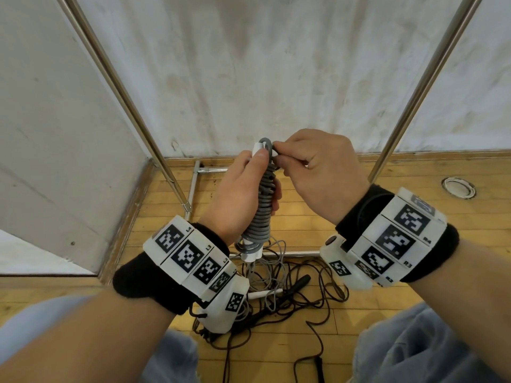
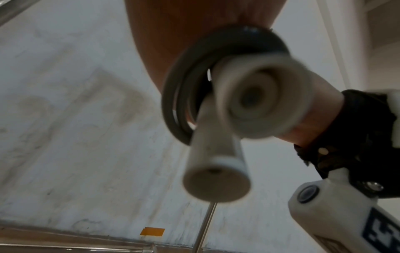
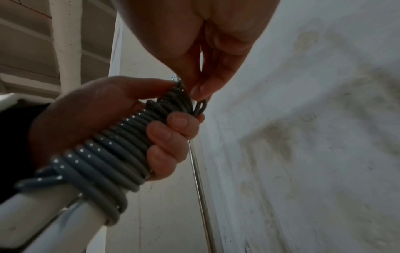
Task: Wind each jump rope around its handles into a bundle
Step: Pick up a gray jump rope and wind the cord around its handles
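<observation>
Left grip (image 1: 243, 189) holds gray bundle (image 1: 262, 205); right (image 1: 318, 172) apparently pinches its loop.

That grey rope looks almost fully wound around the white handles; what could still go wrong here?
1. The right hand only pinches the last loop at the top; if it slips, the grey rope may spring loose.
2. The left hand grips only the upper coils; the lower ones could slide off the white handles.
</observation>
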